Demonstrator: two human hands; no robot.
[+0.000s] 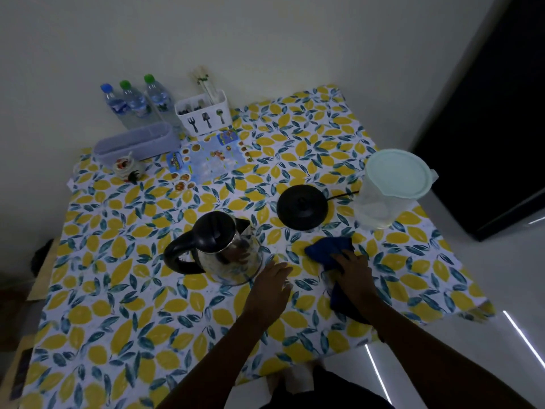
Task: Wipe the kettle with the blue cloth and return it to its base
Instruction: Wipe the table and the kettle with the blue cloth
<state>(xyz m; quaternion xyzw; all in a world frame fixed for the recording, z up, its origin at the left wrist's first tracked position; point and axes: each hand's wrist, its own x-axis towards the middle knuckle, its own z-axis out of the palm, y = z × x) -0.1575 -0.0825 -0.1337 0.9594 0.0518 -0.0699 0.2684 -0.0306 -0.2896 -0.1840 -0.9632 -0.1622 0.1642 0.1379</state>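
A steel kettle (224, 249) with a black lid and handle stands on the lemon-print tablecloth, its handle pointing left. Its round black base (302, 207) lies apart from it, to the right and farther back, with a cord running right. The blue cloth (328, 249) lies on the table right of the kettle. My right hand (354, 273) rests on the cloth and grips it. Just right of the kettle's bottom edge, my left hand (269, 286) lies flat with fingers apart, holding nothing.
A clear plastic jug (392, 187) with a pale lid stands right of the base. At the back are three water bottles (135, 103), a white cutlery holder (203, 113), a lilac tray (137, 143), a small jar (128, 168) and a printed leaflet (206, 159).
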